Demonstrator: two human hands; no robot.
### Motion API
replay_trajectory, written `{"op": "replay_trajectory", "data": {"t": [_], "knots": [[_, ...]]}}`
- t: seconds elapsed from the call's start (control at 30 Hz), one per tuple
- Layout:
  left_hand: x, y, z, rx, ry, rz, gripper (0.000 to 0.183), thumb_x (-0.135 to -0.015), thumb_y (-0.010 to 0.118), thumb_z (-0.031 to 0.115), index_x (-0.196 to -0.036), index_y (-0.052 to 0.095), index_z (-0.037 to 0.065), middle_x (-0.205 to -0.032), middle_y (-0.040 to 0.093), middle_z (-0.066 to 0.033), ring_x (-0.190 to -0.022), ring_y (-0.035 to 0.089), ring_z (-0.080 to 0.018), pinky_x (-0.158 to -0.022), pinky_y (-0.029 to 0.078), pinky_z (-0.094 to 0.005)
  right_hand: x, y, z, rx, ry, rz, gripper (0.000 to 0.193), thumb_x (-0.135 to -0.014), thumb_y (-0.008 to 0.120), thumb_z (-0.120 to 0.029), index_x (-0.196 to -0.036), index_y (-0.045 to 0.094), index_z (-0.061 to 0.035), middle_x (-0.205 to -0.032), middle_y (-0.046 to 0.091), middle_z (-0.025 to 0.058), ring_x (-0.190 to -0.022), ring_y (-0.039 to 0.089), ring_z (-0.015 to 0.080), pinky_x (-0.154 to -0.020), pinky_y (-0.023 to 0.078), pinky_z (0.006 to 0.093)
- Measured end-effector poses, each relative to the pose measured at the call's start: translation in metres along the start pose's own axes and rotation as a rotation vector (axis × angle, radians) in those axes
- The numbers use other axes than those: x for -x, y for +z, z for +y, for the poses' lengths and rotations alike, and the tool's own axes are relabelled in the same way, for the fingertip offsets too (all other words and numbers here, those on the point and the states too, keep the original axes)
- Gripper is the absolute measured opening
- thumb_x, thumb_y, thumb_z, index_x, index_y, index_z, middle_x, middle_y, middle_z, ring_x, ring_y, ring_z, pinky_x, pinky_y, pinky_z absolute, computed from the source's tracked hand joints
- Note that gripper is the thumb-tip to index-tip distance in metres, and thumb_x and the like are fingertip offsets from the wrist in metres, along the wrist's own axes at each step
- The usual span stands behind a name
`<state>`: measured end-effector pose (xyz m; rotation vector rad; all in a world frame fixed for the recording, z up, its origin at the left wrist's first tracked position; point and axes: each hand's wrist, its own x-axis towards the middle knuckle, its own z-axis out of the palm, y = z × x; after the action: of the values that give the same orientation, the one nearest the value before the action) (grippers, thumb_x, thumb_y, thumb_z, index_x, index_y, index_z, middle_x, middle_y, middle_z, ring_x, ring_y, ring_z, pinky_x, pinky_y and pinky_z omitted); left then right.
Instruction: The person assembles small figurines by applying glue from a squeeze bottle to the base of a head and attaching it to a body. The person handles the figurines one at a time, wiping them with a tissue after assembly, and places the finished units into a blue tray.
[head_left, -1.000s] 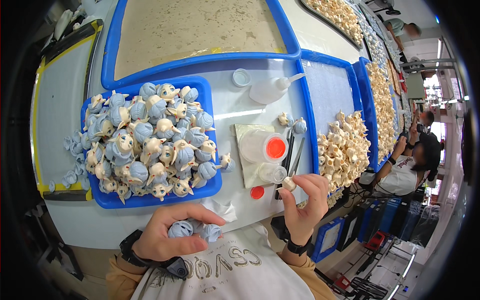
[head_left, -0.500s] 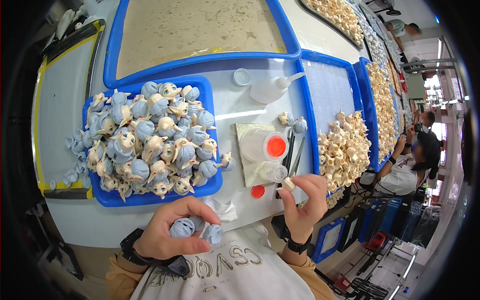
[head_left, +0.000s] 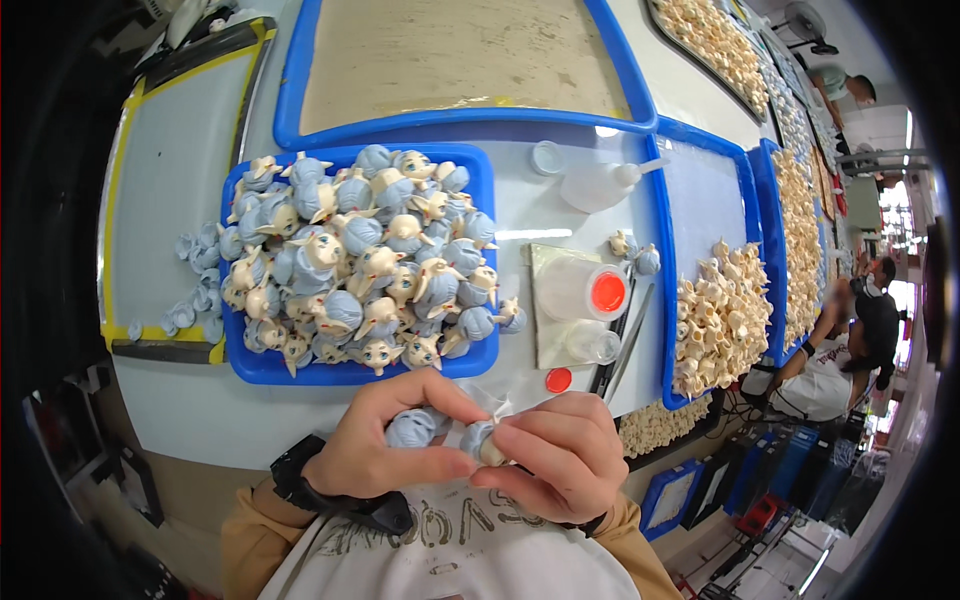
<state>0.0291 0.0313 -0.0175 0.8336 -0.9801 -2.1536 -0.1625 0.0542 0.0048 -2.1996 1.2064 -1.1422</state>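
In front of my chest, my left hand (head_left: pixel 360 450) is closed around light blue doll hair pieces. One hair piece (head_left: pixel 410 429) lies in the palm, while a second hair piece (head_left: pixel 473 436) sits between thumb and forefinger. Against that second piece, my right hand (head_left: pixel 565 450) pinches a small cream doll head part (head_left: pixel 492 452), mostly covered by fingers. Just beyond my left hand stands a blue tray (head_left: pixel 380 375), piled with blue-haired, pointed-eared doll heads (head_left: pixel 360 235). A crumpled white tissue (head_left: pixel 490 400) lies behind the fingers.
Right of the tray are a red-centred plastic jar (head_left: pixel 575 288), a clear cup (head_left: pixel 592 343), a red cap (head_left: pixel 558 380), a squeeze bottle (head_left: pixel 600 187) and tweezers (head_left: pixel 632 335). Another blue bin (head_left: pixel 668 330) holds cream parts. Loose hair pieces (head_left: pixel 205 285) lie left. A co-worker (head_left: pixel 825 360) sits at right.
My right hand has moved left and down, bringing the cream part against the hair piece in my left hand. The whole view has shifted, so the table appears further right.
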Motion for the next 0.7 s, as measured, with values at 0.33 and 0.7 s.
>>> {"op": "replay_trajectory", "data": {"t": [0.33,0.7], "knots": [[0.012,0.003,0.002,-0.162,-0.001,0.06,0.022,-0.078,0.069,0.015,-0.089,0.058,0.0,-0.086,0.059,-0.0038,-0.082,0.052,-0.0071,-0.073,0.042,-0.0222,0.003,0.017,-0.003,0.111,-0.008,-0.063,0.038,-0.065,0.069,-0.017,-0.098,0.063,0.0011,-0.079,0.058,0.0055,-0.063,0.052,0.0197,-0.055,0.042,0.0289],[0.081,-0.035,0.018,-0.464,0.085,0.435,0.014,-0.074,0.067,0.009,-0.085,0.06,0.001,-0.074,0.058,-0.0027,-0.068,0.05,-0.0067,-0.061,0.041,-0.0222,-0.013,0.043,-0.013,-0.205,-0.063,-0.224,0.065,-0.064,0.071,-0.04,-0.118,0.052,-0.0082,-0.116,0.051,0.0197,-0.087,0.057,0.029,-0.063,0.045,0.0339]]}}
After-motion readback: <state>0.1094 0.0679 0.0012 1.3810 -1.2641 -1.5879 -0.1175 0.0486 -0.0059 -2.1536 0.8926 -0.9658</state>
